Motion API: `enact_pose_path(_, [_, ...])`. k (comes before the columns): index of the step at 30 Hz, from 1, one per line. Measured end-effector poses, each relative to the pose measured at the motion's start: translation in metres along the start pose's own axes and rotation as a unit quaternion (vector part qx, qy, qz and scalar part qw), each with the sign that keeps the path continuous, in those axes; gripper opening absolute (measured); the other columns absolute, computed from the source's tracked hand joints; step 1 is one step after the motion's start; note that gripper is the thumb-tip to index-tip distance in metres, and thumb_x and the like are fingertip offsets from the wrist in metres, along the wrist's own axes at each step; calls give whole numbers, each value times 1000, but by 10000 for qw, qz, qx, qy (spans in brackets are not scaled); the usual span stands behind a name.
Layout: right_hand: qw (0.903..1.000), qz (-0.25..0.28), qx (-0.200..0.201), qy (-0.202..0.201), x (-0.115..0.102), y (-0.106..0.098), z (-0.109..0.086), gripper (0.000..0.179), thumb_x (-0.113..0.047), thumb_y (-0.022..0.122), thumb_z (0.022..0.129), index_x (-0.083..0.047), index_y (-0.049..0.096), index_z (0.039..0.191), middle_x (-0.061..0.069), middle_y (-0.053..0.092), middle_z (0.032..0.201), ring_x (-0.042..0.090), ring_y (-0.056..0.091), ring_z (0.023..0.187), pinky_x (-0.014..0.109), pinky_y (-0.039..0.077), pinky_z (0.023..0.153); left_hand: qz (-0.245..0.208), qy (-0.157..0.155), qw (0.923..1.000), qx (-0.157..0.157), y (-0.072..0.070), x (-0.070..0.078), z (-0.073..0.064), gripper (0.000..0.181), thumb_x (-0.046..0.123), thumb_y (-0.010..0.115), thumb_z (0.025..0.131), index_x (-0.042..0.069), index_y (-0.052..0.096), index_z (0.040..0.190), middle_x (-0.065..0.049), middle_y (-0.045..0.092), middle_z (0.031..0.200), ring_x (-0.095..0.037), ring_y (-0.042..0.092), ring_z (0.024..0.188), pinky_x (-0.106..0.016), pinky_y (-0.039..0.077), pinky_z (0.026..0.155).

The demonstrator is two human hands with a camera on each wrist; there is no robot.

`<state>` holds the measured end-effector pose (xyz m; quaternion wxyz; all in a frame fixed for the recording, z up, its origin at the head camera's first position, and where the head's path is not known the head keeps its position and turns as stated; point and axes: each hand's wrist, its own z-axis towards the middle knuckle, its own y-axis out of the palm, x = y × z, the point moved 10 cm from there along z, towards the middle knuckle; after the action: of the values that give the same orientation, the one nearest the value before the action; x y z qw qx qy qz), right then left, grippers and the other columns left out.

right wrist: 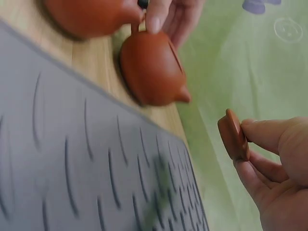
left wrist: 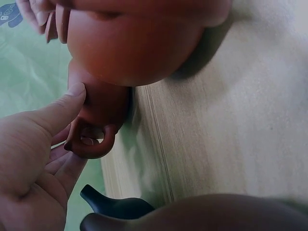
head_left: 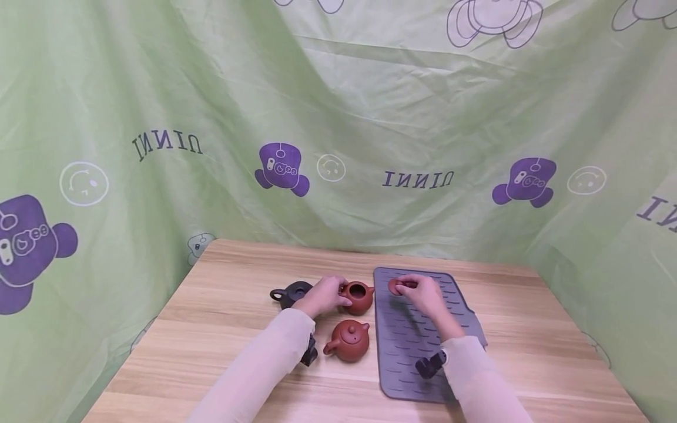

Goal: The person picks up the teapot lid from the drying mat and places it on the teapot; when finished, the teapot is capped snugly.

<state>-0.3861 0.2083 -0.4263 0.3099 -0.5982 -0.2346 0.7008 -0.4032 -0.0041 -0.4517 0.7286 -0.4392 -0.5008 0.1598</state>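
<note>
My left hand (head_left: 327, 294) grips a reddish-brown clay teapot (head_left: 362, 305) near its handle; its top is uncovered, showing a dark round opening. In the left wrist view the thumb presses the pot's body, with the other fingers behind the looped handle (left wrist: 94, 153). Between thumb and fingers, my right hand (head_left: 428, 295) pinches a small round teapot lid (right wrist: 233, 136), raised over the grey mat and apart from the pot. Closer to me stands a second reddish-brown teapot (head_left: 351, 346) with its lid on.
A black teapot (head_left: 288, 295) stands left of my left hand, partly hidden by it. The ridged grey mat (head_left: 394, 364) lies on the right half of the wooden table (head_left: 211, 329). A green printed curtain (head_left: 370, 117) hangs behind the table and at both sides.
</note>
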Motion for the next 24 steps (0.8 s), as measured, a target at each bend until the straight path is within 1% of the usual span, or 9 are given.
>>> enact_pose_path(5, [9997, 204, -58, -101, -18, 14, 3, 21, -16, 77, 84, -6, 75, 102, 7, 72, 93, 24, 67, 87, 40, 52, 78, -7, 41, 10000, 1, 0, 1, 1, 35, 15, 82, 80, 0, 68, 109, -4, 67, 93, -16, 61, 84, -32, 51, 79])
enact_pose_path(8, [9995, 235, -89, -184, -28, 24, 5, 20, -16, 78, 83, -7, 76, 102, 6, 73, 93, 22, 67, 86, 39, 53, 78, 18, 79, 10000, 11, 0, 1, 1, 34, 15, 82, 80, 1, 68, 107, -3, 66, 90, -15, 60, 83, -31, 51, 78])
enact_pose_path(13, [9987, 272, -127, -410, -40, 38, 8, 19, -12, 77, 84, -4, 75, 101, 7, 73, 93, 24, 67, 88, 39, 53, 80, 81, 125, 9999, 4, 1, 1, 2, 33, 15, 82, 80, 1, 69, 106, -2, 65, 87, -14, 59, 79, -30, 51, 74])
enact_pose_path(19, [9984, 253, -196, -458, -46, 52, 11, 18, -12, 77, 84, -3, 75, 99, 7, 72, 91, 24, 67, 88, 39, 54, 80, 63, 126, 9999, -10, 1, 2, 1, 33, 15, 81, 81, -1, 68, 107, -2, 66, 87, -14, 59, 79, -30, 51, 73])
enact_pose_path(24, [9983, 198, -172, -521, -50, 57, 10, 15, -12, 77, 83, -4, 76, 96, 6, 72, 89, 23, 67, 85, 38, 54, 77, 15, 136, 9999, 0, 1, 3, 0, 35, 15, 81, 81, -2, 68, 108, -4, 67, 88, -15, 60, 80, -31, 51, 74])
